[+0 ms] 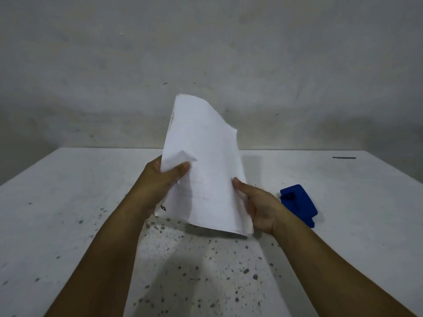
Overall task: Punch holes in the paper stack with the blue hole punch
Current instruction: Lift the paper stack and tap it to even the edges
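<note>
Hands: two, both bare, both reaching in from the lower edge on bare forearms.
Left hand (158, 181): closed on the left edge of the paper stack, thumb pressed on the front sheet, the other fingers hidden behind it.
Right hand (258, 207): closed on the lower right edge of the stack, thumb lying along the front, the other fingers wrapped behind and out of sight.
Paper stack (203, 165): one stack of white sheets, how many cannot be told; held up off the table, nearly upright and leaning a little to the left, its top edge curled and uneven. The front sheet is creased beside the left thumb. A small black mark shows at the lower left corner, and faint lines of print show through.
Hole punch (299, 203): one, blue, lying on the table to the right of the stack, just beyond the right hand and wrist. It is apart from the paper, and neither hand touches it.
Table (68, 213): one white top, scuffed, with many dark specks and chips thickest in the near middle between the forearms. The stack's shadow falls on it just under the bottom edge of the sheets.
Dark strip (344, 157): one short thin grey bar lying near the far right edge of the table; what it is cannot be told.
Wall (206, 53): one plain grey-white wall behind the table, mottled, with a few small dark marks and scratches.
</note>
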